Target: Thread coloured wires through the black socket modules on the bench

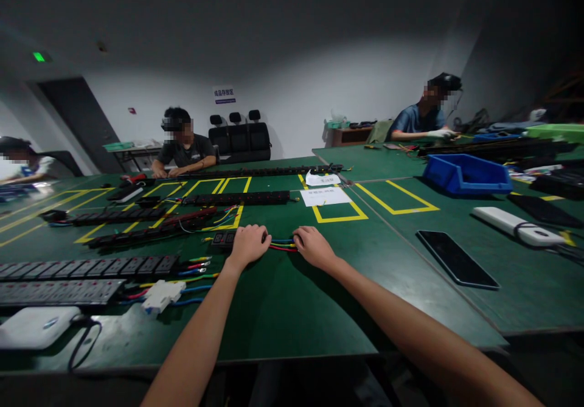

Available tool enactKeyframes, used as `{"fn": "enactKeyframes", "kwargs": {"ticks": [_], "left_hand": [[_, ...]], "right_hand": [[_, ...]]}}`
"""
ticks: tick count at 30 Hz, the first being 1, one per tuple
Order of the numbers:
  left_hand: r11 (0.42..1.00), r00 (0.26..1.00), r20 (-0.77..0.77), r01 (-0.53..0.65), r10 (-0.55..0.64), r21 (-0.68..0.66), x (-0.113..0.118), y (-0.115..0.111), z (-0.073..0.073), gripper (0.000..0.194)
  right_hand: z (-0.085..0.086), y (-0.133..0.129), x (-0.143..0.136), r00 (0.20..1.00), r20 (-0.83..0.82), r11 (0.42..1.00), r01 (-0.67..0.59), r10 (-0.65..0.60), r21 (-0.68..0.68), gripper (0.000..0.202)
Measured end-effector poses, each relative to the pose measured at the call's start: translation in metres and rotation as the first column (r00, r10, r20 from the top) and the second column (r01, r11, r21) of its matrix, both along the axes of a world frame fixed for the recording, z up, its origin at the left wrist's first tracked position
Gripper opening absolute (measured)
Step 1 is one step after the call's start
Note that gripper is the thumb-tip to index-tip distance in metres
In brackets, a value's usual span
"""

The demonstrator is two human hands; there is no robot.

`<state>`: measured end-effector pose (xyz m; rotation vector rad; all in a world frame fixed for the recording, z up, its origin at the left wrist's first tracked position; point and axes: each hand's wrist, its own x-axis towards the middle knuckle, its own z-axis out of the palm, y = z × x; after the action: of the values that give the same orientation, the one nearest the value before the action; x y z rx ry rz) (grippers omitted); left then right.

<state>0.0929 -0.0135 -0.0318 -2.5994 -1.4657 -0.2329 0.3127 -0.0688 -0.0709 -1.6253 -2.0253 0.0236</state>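
Observation:
At the middle of the green table, my left hand (pixel 250 246) is closed over the right end of a short black socket block (pixel 223 240). Blue, yellow-green and red wires (pixel 283 245) run from under it to my right hand (pixel 314 247), whose fingers are pinched around their far ends. The wire tips are hidden by that hand. Left of my left forearm lie black socket strips (pixel 91 267) with loose wire ends and a white connector block (pixel 163 296).
More socket strips (pixel 237 198) lie beyond my hands among yellow tape marks. To the right are a phone (pixel 457 258), a white power bank (pixel 517 226) and a blue bin (pixel 468 174). Paper labels (pixel 325 197) lie ahead. Co-workers (pixel 187 145) sit across the table.

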Motion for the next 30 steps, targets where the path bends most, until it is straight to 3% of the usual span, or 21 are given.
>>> {"fn": "enactKeyframes", "kwargs": {"ticks": [14,30], "left_hand": [[0.999,1.000,-0.007,0.009,-0.009,0.035,-0.001,0.003,-0.004,0.032],[0.999,1.000,-0.012,0.026,-0.026,0.025,-0.001,0.004,-0.003,0.032]], "right_hand": [[0.009,-0.006,-0.001,0.987,0.158,0.995,-0.027,0.042,-0.094,0.034],[0.012,-0.008,-0.002,0.975,0.215,0.996,-0.034,0.051,-0.084,0.037]]}}
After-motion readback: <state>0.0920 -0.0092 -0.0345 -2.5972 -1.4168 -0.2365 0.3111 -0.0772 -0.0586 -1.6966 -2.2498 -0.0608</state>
